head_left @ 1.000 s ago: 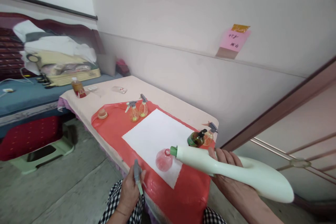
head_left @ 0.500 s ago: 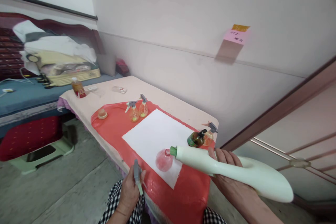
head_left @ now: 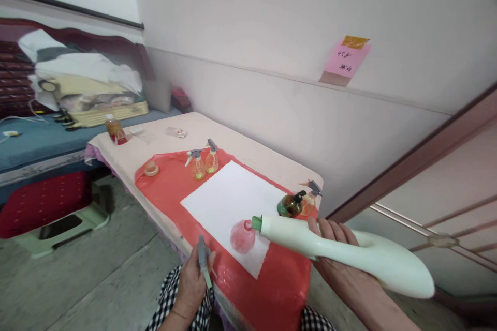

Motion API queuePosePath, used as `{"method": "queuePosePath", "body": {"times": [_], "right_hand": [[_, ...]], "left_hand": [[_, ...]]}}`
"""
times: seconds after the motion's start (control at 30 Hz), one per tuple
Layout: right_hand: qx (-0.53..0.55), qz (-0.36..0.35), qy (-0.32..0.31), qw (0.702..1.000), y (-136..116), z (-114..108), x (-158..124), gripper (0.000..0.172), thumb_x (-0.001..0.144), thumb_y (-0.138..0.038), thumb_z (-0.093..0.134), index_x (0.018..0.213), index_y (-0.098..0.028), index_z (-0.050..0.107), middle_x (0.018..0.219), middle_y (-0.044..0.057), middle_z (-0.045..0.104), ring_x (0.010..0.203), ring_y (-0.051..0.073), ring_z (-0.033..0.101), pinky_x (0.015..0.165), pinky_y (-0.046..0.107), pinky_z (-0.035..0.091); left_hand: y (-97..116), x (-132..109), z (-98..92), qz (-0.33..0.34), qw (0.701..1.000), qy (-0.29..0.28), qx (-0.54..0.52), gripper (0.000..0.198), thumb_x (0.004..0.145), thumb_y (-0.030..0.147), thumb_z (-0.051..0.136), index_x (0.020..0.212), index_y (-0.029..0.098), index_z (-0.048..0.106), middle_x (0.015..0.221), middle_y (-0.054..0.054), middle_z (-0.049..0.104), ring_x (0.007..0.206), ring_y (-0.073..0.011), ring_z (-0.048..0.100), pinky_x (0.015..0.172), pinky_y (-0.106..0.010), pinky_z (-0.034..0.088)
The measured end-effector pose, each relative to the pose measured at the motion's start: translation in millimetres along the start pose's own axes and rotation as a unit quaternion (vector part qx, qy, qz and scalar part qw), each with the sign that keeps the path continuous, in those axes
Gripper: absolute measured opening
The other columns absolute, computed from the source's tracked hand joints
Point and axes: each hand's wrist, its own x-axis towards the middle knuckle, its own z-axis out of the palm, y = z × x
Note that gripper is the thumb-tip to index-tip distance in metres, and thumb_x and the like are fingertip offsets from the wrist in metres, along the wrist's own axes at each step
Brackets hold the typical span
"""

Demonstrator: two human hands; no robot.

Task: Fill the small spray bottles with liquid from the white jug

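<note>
My right hand (head_left: 337, 264) grips a long white bottle (head_left: 349, 253) held nearly level, its green spout (head_left: 256, 223) at the open mouth of a small round pink bottle (head_left: 243, 237). That pink bottle stands on a white sheet (head_left: 229, 201) laid over a red cloth (head_left: 275, 284). Closed around a grey spray head (head_left: 202, 258) with its thin tube pointing down, my left hand (head_left: 194, 282) rests at the near edge of the table, over my checked trouser leg.
Two small spray bottles (head_left: 204, 163) with yellow liquid stand at the red cloth's far end, beside a small round lid (head_left: 151, 168). A dark green pump bottle (head_left: 290, 206) and an amber spray bottle (head_left: 309, 199) stand near the wall. A pink note (head_left: 345, 59) hangs on the wall.
Both hands and the bottles stay where they were. Only the pink note on the wall has flapped up and back down.
</note>
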Motion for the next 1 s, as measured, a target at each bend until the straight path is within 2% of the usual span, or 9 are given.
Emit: {"method": "queuePosePath", "body": {"times": [0.3, 1.0], "right_hand": [[0.001, 0.002, 0.001, 1.0, -0.5, -0.2, 1.1, 0.069, 0.075, -0.014, 0.067, 0.137, -0.002, 0.04, 0.119, 0.022, 0.059, 0.107, 0.039, 0.055, 0.097, 0.056, 0.046], [-0.005, 0.003, 0.003, 1.0, -0.6, -2.1, 1.4, 0.06, 0.078, -0.016, 0.065, 0.134, -0.004, 0.046, 0.117, 0.021, 0.061, 0.107, 0.038, 0.057, 0.097, 0.055, 0.047]], "left_hand": [[5.5, 1.2, -2.0, -0.004, 1.0, 0.004, -0.006, 0.025, 0.092, 0.043, 0.056, 0.096, 0.02, 0.061, 0.071, 0.001, 0.069, 0.061, -0.0154, 0.067, 0.056, -0.024, 0.052], [0.3, -0.4, 0.2, -0.013, 1.0, 0.005, -0.018, 0.025, 0.091, 0.043, 0.058, 0.097, 0.019, 0.063, 0.072, 0.002, 0.07, 0.062, -0.0151, 0.067, 0.056, -0.023, 0.052]]}}
